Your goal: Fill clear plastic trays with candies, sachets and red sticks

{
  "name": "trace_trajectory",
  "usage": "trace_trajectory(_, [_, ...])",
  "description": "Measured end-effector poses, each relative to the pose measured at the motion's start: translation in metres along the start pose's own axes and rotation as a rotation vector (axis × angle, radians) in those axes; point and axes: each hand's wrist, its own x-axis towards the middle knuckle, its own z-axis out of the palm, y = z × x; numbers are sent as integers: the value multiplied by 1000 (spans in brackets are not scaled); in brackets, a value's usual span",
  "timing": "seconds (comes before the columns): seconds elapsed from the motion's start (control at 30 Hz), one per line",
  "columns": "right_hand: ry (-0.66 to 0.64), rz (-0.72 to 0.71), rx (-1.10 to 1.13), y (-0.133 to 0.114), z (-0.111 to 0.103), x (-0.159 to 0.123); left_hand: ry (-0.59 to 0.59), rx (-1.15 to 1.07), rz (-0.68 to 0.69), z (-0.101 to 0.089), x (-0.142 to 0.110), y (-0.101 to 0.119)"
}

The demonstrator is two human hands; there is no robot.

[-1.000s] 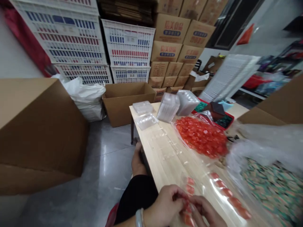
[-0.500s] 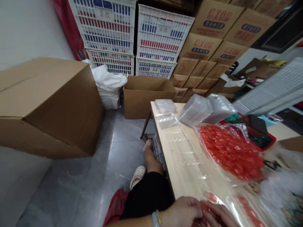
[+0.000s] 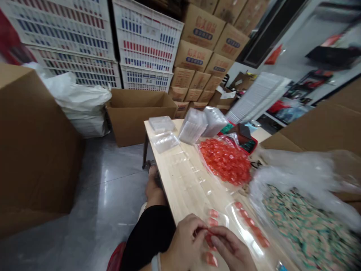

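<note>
At the table's near edge, my left hand and my right hand meet with fingertips pinched together. Between them is a small red plastic piece, partly hidden by the fingers. Beneath the hands, more red pieces sit in line in a clear plastic tray, mostly covered by my hands. To its right, a second row of red pieces lies in clear plastic. Further up, an open clear bag holds a heap of red pieces.
Clear trays lie at the table's far end, with stacked ones alongside. A plastic-lined box of small green-and-pink pieces stands right. Cartons, white sacks and crates stand beyond; a large carton is left.
The view has swung to the right, bringing the box of green-and-pink pieces into clearer sight. Both hands now show more fully, still pinched together over the tray.
</note>
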Motion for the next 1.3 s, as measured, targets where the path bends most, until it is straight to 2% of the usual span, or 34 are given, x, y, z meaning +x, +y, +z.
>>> trace_trajectory(0.1, [88, -17, -28, 9, -15, 30, -74, 205, 90, -6, 24, -2])
trace_trajectory(0.2, [186, -139, -194, 15, -25, 83, -121, 529, 254, -12, 52, -13])
trace_trajectory(0.3, [132, -280, -543, 13, -20, 137, -161, 739, 329, -11, 68, -31])
trace_trajectory(0.4, [59, -320, -736, 11, -8, 166, -180, 806, 342, -6, 68, -44])
trace_trajectory(0.47, [42, -305, -754, 15, -4, 169, -176, 839, 338, -3, 64, -47])
trace_trajectory(0.67, [56, -277, -882, 38, -12, 152, -205, 916, 334, 5, 60, -45])
trace_trajectory(0.83, [-34, -285, -1088, 33, -8, 142, -199, 971, 434, 9, 51, -50])
trace_trajectory(0.9, [-35, -276, -1058, 31, -16, 137, -210, 972, 510, 5, 47, -45])
trace_trajectory(0.97, [44, -280, -982, 33, -33, 135, -213, 935, 574, 1, 53, -32])
trace_trajectory(1.03, [165, -250, -928, 37, -55, 140, -204, 876, 563, 1, 76, -12])
trace_trajectory(1.13, [264, -102, -971, 46, -79, 161, -221, 853, 437, 21, 142, 13])
trace_trajectory(1.23, [245, -14, -1037, 53, -83, 182, -184, 1007, 335, 53, 207, 13])
trace_trajectory(1.3, [217, -29, -1039, 57, -82, 189, -192, 1078, 329, 69, 231, 3])
